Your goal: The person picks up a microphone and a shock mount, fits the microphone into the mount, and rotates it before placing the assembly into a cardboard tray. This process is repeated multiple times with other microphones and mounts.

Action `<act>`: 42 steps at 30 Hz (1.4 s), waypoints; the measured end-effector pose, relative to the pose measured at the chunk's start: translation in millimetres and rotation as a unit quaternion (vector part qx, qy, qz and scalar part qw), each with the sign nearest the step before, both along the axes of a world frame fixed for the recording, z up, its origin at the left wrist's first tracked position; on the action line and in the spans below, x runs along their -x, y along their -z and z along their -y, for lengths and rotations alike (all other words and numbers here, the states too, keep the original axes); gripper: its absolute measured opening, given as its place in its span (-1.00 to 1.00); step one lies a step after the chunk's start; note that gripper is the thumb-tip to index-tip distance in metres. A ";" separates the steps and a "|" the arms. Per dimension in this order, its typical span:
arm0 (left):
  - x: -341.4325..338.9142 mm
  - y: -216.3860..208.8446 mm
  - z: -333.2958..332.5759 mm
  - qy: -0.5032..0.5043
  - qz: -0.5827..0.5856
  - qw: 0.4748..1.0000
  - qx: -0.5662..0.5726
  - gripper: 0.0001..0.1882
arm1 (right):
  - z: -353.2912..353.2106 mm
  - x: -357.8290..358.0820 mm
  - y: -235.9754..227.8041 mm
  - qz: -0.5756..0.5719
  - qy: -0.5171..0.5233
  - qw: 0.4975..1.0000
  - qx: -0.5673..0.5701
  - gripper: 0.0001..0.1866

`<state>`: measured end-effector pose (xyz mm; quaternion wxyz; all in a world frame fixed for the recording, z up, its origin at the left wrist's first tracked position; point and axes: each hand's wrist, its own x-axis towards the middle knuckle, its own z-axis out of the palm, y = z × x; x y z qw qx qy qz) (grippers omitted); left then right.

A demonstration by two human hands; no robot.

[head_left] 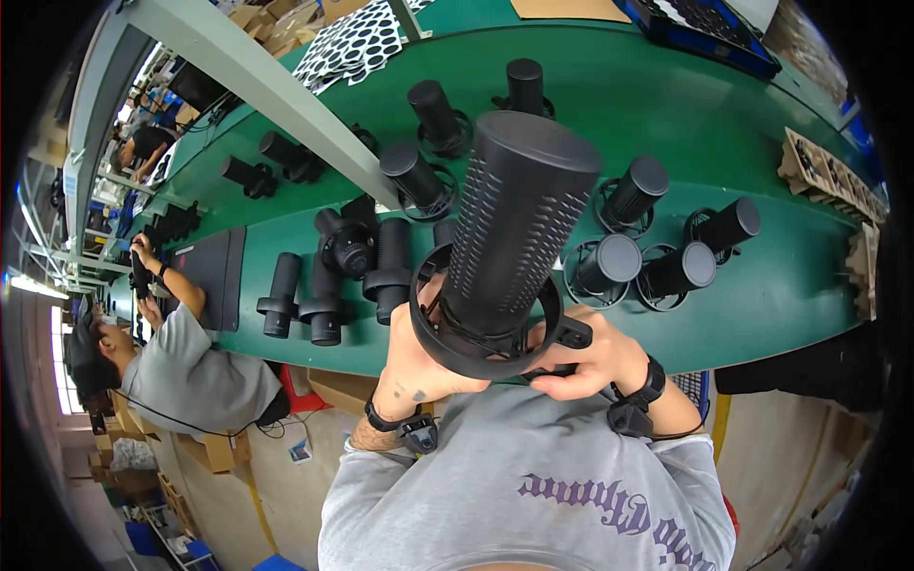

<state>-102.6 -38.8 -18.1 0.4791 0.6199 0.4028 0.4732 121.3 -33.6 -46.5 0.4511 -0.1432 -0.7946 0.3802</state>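
Microphone [522,214], big, black and covered in little slots, is held up in the middle of the view, at the edge of the green table [771,295]. Around its low end sits a black ring [481,368]. At eight o'clock the ring is gripped by the left hand [426,350], with fingers curled around it. At four o'clock it is touched by the right hand [602,354]; the fingers are bent and the thumb is low, but whether they are pinched tight cannot be told. From the big one, four smaller-looking microphones [636,190] are seen near three o'clock, and a bunch of black microphones [327,285] between eight and nine. Spotted sheets [352,43] are seen at half past ten, a blue tray [709,55] at half past one. At eight, something dark [141,276] is held by a person in grey [195,376].
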 end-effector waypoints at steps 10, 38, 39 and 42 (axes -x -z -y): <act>-9.0 -22.8 -22.7 0.002 -0.133 0.982 -0.131 -0.09 | 0.4 -65.1 -36.2 -0.085 0.155 0.970 -0.168 -0.59; -74.5 -68.2 -11.6 0.008 -0.256 0.707 -0.660 -0.58 | -13.9 -84.4 -52.2 -0.240 0.242 0.887 0.311 -0.40; -73.7 -68.5 -9.4 0.008 -0.255 0.707 -0.660 -0.58 | -14.0 -82.5 -55.8 -0.240 0.237 0.891 0.304 -0.41; -72.8 -71.5 -2.6 0.010 -0.271 0.696 -0.665 -0.57 | -14.9 -81.1 -59.0 -0.237 0.232 0.896 0.296 -0.43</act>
